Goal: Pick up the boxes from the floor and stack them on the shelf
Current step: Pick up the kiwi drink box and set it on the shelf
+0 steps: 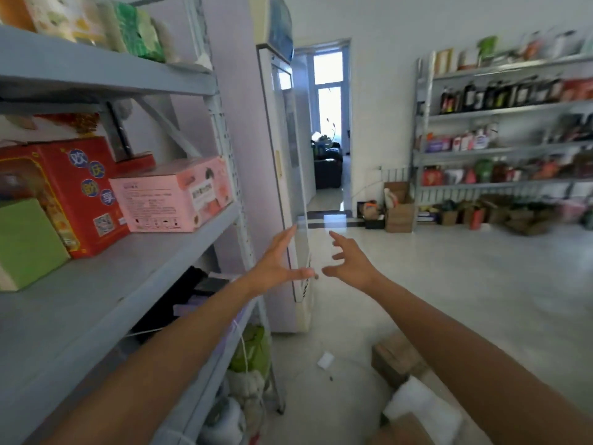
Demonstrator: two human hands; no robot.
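Both arms reach forward at mid height. My left hand (278, 261) is spread with straight fingers and holds nothing, just right of the grey shelf (106, 303). My right hand (351, 260) is spread too, fingers loosely bent, empty. On the shelf stand a pink box (173, 195), a red box (67, 194) and a green box (27, 242). On the floor at lower right lie a brown cardboard box (396, 356) and a white package (423, 409), partly hidden behind my right forearm.
A tall white fridge (285, 175) stands right behind my hands, next to the shelf's end post. Bags fill the shelf's bottom level (247, 364). A scrap of white paper (325, 360) lies on the floor. Stocked shelves (507, 149) and cartons line the far right wall.
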